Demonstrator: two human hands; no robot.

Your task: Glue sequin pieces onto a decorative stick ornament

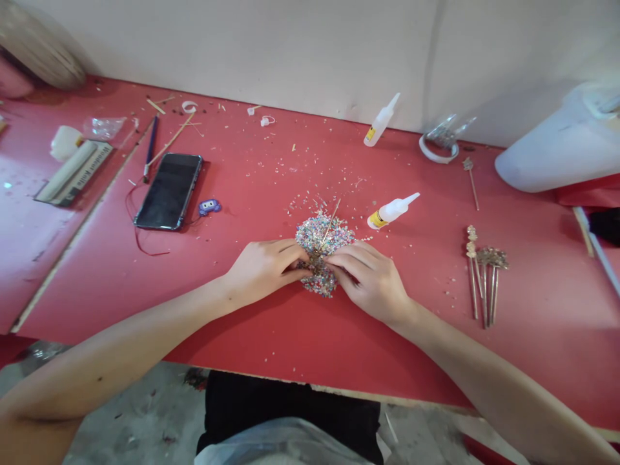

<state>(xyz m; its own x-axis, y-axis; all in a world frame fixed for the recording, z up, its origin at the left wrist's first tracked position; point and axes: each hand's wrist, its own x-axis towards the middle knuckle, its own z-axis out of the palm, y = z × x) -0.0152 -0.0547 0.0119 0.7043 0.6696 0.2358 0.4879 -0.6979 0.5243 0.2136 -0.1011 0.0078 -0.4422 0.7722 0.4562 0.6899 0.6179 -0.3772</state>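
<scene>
Sideways, the red worktop point(290, 342) is cut off. The left hand point(264, 268) and the right hand point(371, 278), fingers narrowed, partly hide a coloured pile point(312, 229). Between their fingertips, a thin stick point(332, 218) meets a brownish clump point(317, 260); which hand grips, I cannot tell.

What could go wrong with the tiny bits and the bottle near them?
The left hand and right hand are at a loose pile of tiny bits, so a bump might scatter them. The nearer bottle is close to the right hand, so a quick reach could knock it.
</scene>
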